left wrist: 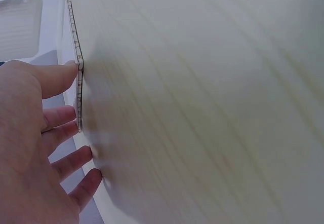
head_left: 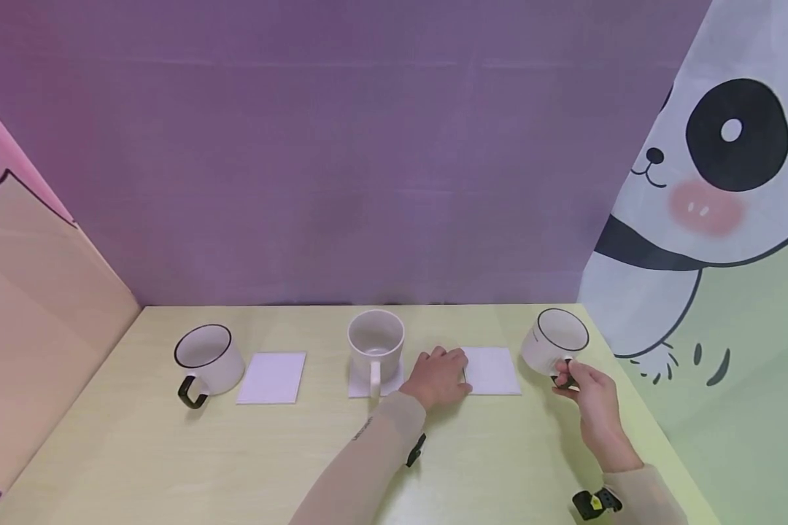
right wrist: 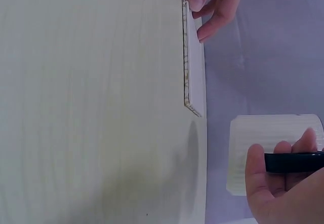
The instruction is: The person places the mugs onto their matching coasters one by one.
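Purple backdrop [head_left: 368, 160] behind pale tabletop [head_left: 479, 467]; left-sleeve lettering [head_left: 362, 429] too small to read. Rightmost white square [head_left: 497, 372]: tabletop's back edge behind it, tabletop running wide in front. Left hand [head_left: 436, 379], fingers nearly straight, touches its left side. Right of it, right hand [head_left: 596, 408] pinches mug [head_left: 538, 357] by black handle [right wrist: 293, 163]. Wrist views add square's ridged rim [right wrist: 186, 67].

On the pale wood-grained table [head_left: 203, 467] before you, a white mug with black rim and handle [head_left: 222, 370] stands to your left, just beside a flat white square [head_left: 272, 378]. Nearer the middle, you have a plain white mug [head_left: 376, 343] on another white square [head_left: 394, 375]. A creased purple backdrop [head_left: 368, 146] rises behind; a cartoon-panda panel [head_left: 716, 248] flanks your right, a peach-and-pink panel [head_left: 26, 292] your left.
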A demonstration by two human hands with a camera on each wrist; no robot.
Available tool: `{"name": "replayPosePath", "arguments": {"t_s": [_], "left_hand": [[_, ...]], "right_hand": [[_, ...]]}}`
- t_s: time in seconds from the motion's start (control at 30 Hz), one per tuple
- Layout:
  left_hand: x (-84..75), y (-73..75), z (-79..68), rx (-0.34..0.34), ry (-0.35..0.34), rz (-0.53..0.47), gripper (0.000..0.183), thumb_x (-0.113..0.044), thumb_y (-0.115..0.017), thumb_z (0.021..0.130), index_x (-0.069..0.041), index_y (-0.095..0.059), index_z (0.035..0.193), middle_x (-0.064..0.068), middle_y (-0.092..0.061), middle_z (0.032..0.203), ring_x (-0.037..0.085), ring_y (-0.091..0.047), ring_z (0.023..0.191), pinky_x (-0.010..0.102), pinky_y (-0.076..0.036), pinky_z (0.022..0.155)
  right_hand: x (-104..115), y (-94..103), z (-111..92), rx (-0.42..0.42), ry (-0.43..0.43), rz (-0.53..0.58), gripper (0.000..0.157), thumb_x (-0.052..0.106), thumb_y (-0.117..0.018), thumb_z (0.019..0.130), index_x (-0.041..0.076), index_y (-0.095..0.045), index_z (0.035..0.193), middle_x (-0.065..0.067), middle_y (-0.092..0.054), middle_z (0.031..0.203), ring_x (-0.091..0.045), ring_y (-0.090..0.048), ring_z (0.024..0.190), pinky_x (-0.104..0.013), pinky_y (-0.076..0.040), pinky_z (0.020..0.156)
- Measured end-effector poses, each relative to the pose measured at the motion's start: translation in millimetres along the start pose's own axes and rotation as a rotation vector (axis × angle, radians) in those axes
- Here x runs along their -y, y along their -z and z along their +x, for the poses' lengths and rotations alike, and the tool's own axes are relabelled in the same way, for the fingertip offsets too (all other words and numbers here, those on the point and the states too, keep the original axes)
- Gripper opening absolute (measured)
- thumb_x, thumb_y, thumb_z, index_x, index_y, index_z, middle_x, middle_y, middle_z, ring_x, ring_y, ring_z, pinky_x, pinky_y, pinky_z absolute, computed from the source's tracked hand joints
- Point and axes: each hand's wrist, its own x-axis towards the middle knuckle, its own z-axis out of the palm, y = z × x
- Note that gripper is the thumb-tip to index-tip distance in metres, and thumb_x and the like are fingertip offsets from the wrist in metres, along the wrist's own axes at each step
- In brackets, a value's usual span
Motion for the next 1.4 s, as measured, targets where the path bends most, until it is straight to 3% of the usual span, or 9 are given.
{"name": "replayPosePath", "arguments": {"t_s": [0.17,0.53,0.8,1.4], "left_hand": [[-0.1,-1.6,-0.7,0.007,0.001,-0.010,0.037,-0.046,-0.062,0.098,-0.022,-0.061,0.126,-0.012,-0.054,0.138,0.017,-0.047,0.125,0.040,-0.041,0.098],[0.2,0.2,-1.7,-0.002,-0.005,-0.012,0.036,-0.045,-0.062,0.098,-0.022,-0.061,0.126,-0.012,-0.055,0.134,0.017,-0.048,0.123,0.040,-0.042,0.096],[-0.4,0.6,-1.9,-0.006,0.000,-0.016,0.038,-0.045,-0.062,0.097,-0.022,-0.061,0.127,-0.012,-0.055,0.135,0.017,-0.048,0.123,0.039,-0.041,0.096],[-0.2,0.4,0.5,0.002,0.004,-0.020,0.040,-0.045,-0.062,0.097,-0.021,-0.060,0.129,-0.011,-0.055,0.135,0.017,-0.048,0.121,0.039,-0.041,0.095]], "right_hand": [[1,-1.6,-4,-0.001,0.024,0.021,0.031,0.014,-0.044,0.109,-0.003,-0.066,0.095,0.003,-0.062,0.080,-0.008,-0.059,0.076,-0.028,-0.058,0.077],[4,-13.2,-5,-0.015,0.020,0.033,0.030,0.011,-0.045,0.108,0.001,-0.068,0.091,0.002,-0.063,0.080,-0.008,-0.059,0.075,-0.029,-0.059,0.077],[4,-24.2,-7,-0.012,0.024,0.002,0.028,0.008,-0.044,0.107,-0.007,-0.066,0.099,0.002,-0.062,0.080,-0.009,-0.059,0.075,-0.030,-0.059,0.076],[2,-42.6,-12,0.021,0.011,0.011,0.030,0.008,-0.045,0.107,-0.010,-0.067,0.098,0.001,-0.062,0.078,-0.009,-0.059,0.074,-0.032,-0.059,0.076]]}}
